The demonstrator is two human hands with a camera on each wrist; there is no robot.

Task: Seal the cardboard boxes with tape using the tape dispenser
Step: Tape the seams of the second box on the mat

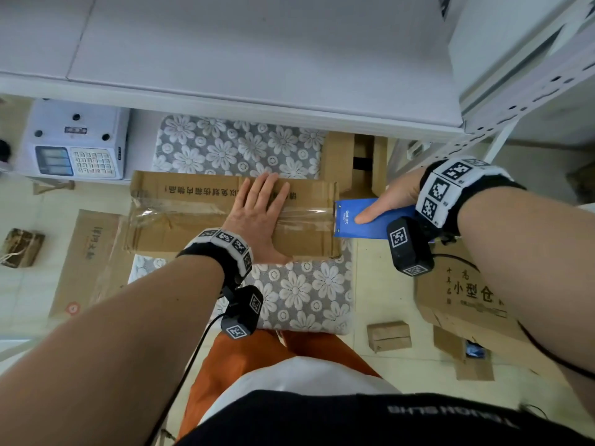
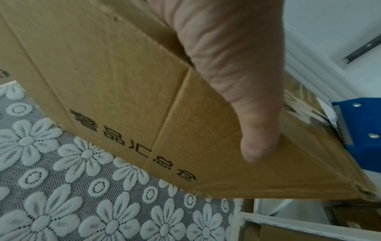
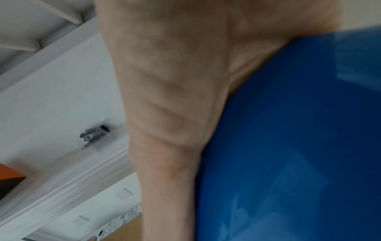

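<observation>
Floral mat (image 1: 299, 294), dispenser (image 1: 360, 217) half-hidden

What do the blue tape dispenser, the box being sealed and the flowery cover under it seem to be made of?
Tape dispenser: smooth, slightly glossy blue body, plastic or painted metal; its toothed blade looks metal.
Box: brown matte cardboard with creased folds and printed characters.
Cover: apparently lace-like fabric, white flowers on dotted grey mesh.
</observation>
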